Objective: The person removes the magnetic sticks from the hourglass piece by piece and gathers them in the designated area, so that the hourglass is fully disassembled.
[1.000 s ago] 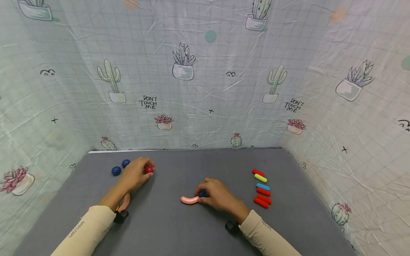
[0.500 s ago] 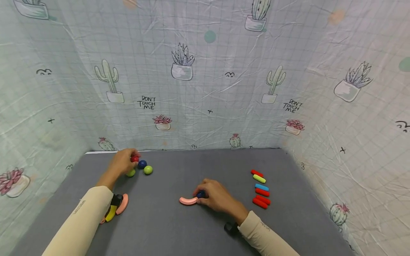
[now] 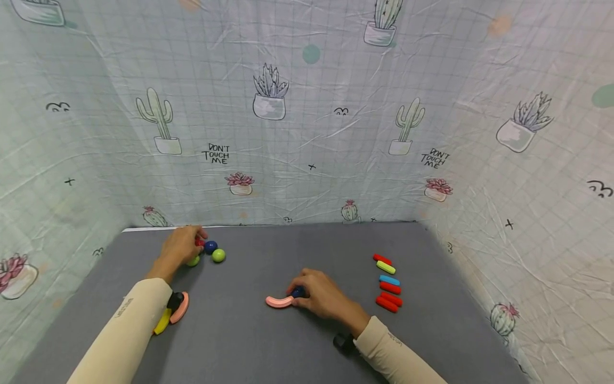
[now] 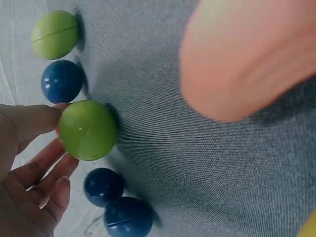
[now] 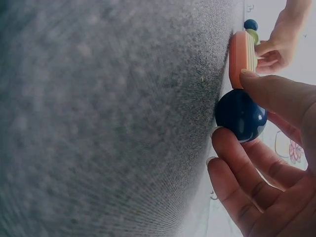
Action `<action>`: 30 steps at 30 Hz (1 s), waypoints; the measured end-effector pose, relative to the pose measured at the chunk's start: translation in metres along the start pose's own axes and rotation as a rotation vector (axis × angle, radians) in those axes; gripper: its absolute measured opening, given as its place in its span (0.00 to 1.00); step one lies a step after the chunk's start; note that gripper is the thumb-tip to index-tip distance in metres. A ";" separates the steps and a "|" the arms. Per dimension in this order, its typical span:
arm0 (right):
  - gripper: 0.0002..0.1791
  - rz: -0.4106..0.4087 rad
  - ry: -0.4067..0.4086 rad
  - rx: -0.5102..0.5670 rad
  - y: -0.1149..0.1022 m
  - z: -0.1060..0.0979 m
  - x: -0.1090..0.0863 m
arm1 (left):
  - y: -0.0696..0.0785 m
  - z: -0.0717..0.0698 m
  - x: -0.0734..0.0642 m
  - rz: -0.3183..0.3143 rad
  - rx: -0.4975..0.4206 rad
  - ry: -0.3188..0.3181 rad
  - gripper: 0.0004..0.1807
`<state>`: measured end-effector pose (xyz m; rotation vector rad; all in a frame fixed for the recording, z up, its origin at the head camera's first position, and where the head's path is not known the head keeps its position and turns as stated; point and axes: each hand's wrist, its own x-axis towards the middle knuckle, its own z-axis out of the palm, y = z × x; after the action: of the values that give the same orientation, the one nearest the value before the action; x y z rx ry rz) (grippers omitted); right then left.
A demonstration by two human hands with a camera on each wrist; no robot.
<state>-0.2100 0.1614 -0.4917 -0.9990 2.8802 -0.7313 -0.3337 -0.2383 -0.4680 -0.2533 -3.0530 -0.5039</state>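
Observation:
At the far left of the table, my left hand [image 3: 179, 248] holds a red ball [image 3: 199, 242] between thumb and fingers. A blue ball [image 3: 210, 247] is beside it, and a green ball [image 3: 218, 255] sits just past that one. Another green ball [image 4: 88, 130] hides most of the red one in the left wrist view, with two more blue balls [image 4: 128, 217] below. Near the middle, my right hand [image 3: 321, 294] grips a blue ball [image 5: 241, 115] on the table. Against this ball lies the end of a pink curved piece [image 3: 280, 302], which the thumb also seems to touch.
Several short red, yellow and blue sticks [image 3: 390, 288] lie at the right of the grey table [image 3: 249, 341]. Under the left forearm are another pink curved piece [image 3: 180, 309] and a yellow one [image 3: 163, 321]. A patterned cloth [image 3: 312, 133] rises behind.
My left hand has carried the red ball leftward, uncovering the blue and green balls, then lowered slightly. My right hand stays on its blue ball. The head view has shifted a little.

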 end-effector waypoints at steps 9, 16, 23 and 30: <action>0.11 -0.033 0.003 0.016 -0.001 0.002 0.001 | 0.044 -0.006 -0.032 0.201 -0.006 0.168 0.14; 0.15 -0.033 0.011 0.069 0.001 0.003 0.003 | 0.104 0.024 -0.070 0.432 -0.028 0.206 0.12; 0.18 0.012 0.010 0.157 0.004 0.003 0.003 | 0.146 0.057 -0.101 0.610 0.002 0.028 0.16; 0.17 0.026 0.027 0.173 0.003 0.005 0.003 | 0.158 0.073 -0.111 0.642 0.011 -0.006 0.22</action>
<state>-0.2134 0.1596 -0.4968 -0.9366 2.7862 -0.9798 -0.1990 -0.0842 -0.4945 -1.1697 -2.7392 -0.4293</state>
